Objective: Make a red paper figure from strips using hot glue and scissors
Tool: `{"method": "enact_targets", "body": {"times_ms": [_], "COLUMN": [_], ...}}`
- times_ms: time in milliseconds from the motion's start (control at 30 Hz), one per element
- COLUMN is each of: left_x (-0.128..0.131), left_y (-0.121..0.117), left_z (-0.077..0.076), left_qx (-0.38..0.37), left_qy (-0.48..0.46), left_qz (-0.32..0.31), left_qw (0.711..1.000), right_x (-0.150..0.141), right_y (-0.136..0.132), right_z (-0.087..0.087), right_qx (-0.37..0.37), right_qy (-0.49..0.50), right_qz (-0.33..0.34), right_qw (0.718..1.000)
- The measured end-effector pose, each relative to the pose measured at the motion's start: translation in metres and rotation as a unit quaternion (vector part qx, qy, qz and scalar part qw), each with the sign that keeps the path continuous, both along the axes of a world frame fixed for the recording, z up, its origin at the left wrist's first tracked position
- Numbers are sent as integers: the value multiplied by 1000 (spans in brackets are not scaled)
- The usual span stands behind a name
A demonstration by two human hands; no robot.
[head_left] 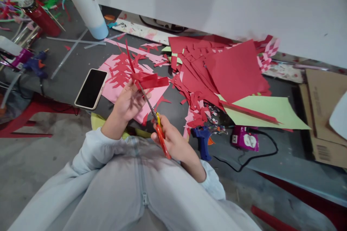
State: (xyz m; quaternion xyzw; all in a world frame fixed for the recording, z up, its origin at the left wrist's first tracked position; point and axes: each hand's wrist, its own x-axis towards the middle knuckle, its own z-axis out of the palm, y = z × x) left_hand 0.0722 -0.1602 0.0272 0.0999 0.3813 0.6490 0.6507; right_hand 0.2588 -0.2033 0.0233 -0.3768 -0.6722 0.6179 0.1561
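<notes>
My left hand (129, 101) pinches a folded piece of red paper (153, 81) above the table, near its front edge. In my right hand (172, 135) is a pair of scissors (160, 133) with red and yellow handles. The scissor blades point up and left and meet the red paper beside my left fingers; how far they are parted is hard to see. A thin red strip curls upward from the paper. Beneath my hands lies a pink sheet (111, 63) scattered with red paper scraps (121, 74).
A phone (91, 88) and a white bottle (88, 11) are on the left. Red sheets (233, 72) and a pale green sheet (287, 112) lie to the right. A blue glue gun (203, 140), a purple box (244, 139) with a black cord, and cardboard (325, 115) are farther right.
</notes>
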Motion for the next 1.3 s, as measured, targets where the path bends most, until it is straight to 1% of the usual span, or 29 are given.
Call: {"method": "enact_targets", "body": {"times_ms": [100,167,267,367,533,633,733,867,967,1033,1167,1300], "left_x": [3,5,5,4,3,1,-1,-2,0,3,6,8], "left_y": [1,2,3,3,2,1,-1,-4,-3,-1,0,0], "left_z": [8,11,11,8,4,2,0,2,7,11,15,16], "left_qx": [-19,-10,27,37,26,24,24,22,51,54,50,36], "left_qy": [17,24,27,36,36,32,48,73,47,34,52,70], "left_qz": [19,22,24,15,42,48,46,44,38,25,11,43], "left_qw": [999,999,999,999,998,998,997,996,997,998,997,996], "right_x": [3,5,6,6,7,8,8,7,6,6,8,10], "right_y": [-1,-1,-2,-2,-1,-1,-2,-1,-1,-1,-1,-1], "right_z": [-10,-16,-21,-24,-24,-20,-15,-7,-5,-6,-14,-22], "right_qx": [-25,-27,-48,-67,-25,-25,-17,3,15,18,12,3], "right_qy": [47,77,110,130,81,56,36,25,24,23,19,23], "right_qz": [-4,-12,-18,-10,13,19,25,33,35,29,13,8], "right_qw": [999,997,993,989,996,998,999,999,999,999,1000,1000]}}
